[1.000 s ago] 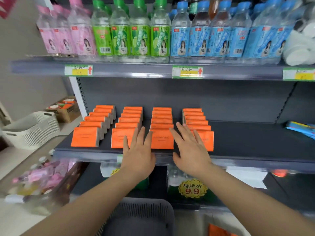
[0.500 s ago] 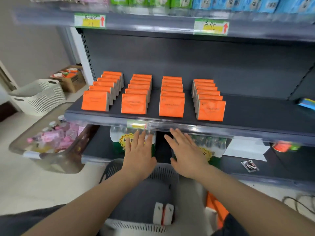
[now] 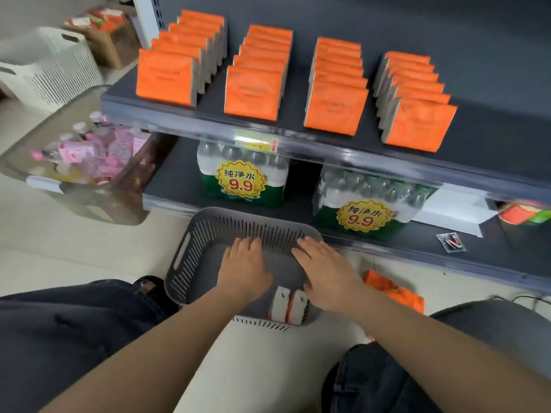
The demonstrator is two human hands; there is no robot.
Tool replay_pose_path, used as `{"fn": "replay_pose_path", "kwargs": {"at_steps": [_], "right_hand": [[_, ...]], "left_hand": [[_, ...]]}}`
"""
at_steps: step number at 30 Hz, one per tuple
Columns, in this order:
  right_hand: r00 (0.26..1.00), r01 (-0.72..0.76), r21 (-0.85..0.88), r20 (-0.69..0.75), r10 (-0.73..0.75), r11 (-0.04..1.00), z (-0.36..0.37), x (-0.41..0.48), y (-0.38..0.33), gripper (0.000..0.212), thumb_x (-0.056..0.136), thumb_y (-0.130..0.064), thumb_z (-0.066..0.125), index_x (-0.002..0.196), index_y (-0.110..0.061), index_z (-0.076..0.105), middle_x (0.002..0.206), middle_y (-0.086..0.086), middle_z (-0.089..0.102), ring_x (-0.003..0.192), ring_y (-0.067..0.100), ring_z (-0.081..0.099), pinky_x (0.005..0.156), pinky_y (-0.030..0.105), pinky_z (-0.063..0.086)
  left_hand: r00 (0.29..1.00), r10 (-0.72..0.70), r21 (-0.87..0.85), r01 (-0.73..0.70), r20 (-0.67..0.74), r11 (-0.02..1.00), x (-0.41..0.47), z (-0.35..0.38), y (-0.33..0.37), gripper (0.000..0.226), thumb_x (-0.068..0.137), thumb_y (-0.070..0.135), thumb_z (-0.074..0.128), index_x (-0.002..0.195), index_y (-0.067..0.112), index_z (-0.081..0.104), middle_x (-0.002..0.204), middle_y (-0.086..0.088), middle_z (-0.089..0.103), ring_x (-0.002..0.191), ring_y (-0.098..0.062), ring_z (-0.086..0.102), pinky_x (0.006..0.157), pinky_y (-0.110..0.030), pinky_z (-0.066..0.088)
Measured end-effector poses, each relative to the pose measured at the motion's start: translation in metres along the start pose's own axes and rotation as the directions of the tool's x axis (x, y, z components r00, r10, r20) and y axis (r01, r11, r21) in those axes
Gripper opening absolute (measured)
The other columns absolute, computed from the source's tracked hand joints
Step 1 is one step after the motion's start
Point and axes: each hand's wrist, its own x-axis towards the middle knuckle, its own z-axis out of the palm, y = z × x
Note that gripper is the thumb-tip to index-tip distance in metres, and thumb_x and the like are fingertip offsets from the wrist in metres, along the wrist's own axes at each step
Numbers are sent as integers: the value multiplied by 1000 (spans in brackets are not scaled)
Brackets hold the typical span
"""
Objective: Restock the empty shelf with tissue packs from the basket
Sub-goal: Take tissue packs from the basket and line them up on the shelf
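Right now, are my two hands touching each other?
Apart. The head view shows the left hand and the right hand separated by bare floor of the basket.

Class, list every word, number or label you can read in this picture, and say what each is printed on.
"纯净水 9.9": yellow sticker on the left water pack.
"纯净水 9.9": yellow sticker on the right water pack.
Orange tissue packs: print too faint to read.
Shelf-edge price tag: blurred, unreadable.
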Motion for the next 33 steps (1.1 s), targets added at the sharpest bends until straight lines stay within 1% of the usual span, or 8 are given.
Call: {"fn": "replay_pose_path", "kwargs": {"at_steps": [2,4,10,13,17,22,27,33], "right_hand": [[998,-1,-5,66,1,1000,12,3,-3,80,87,-19,61,153,-16,15,162,4,6,148,20,3,115,30,-4],[992,-7,-13,126,8,1000,23,8,-5,81,85,-18,64,152,-16,18,161,4,7,148,22,7,117,32,1],[952,32,-59,307,-13,998,57,24,1,74,86,-12,61,150,-12,24,160,6,17,145,23,19,118,35,14],[929,55,-74,369,-24,996,73,38,1,70,83,-9,63,146,-10,33,153,9,30,139,27,31,115,36,23],[903,83,-98,429,-33,992,92,61,4,62,84,-14,62,142,-9,38,145,9,40,133,27,38,113,38,27],[860,71,-135,510,8,988,116,80,11,59,83,-16,66,137,-13,43,140,8,44,129,26,41,110,39,31],[825,82,-178,564,33,981,135,98,20,55,84,-18,63,135,-12,44,138,9,42,129,27,40,108,40,34],[820,108,-145,572,-6,984,161,111,31,47,93,-15,54,138,-12,41,141,10,43,130,26,40,108,38,33]], "left_hand": [[998,-38,-58,42,57,997,0,14,-7,68,82,34,62,139,8,35,143,-13,40,135,-31,34,112,-42,29],[990,-74,-109,87,118,990,-1,27,-11,66,83,34,63,137,6,37,137,-15,44,127,-31,41,106,-40,35],[950,-173,-195,227,261,954,13,65,-21,71,87,40,56,144,6,30,141,-14,42,129,-31,40,106,-40,34],[923,-207,-185,276,326,943,23,82,-26,56,87,37,57,132,6,43,132,-15,50,121,-33,48,102,-42,42],[886,-219,-167,308,408,936,35,103,-26,42,86,32,58,117,5,49,122,-17,55,114,-34,54,94,-39,45],[847,-199,-108,287,494,952,52,129,-26,44,85,21,58,124,5,47,127,-18,54,117,-34,53,94,-39,45],[805,-212,-63,294,554,954,66,153,-27,47,87,28,61,130,11,48,127,-12,57,116,-29,56,92,-37,48],[807,-182,-98,283,561,954,78,178,-14,51,89,40,58,130,12,48,124,-11,60,112,-27,59,92,-36,47]]}}
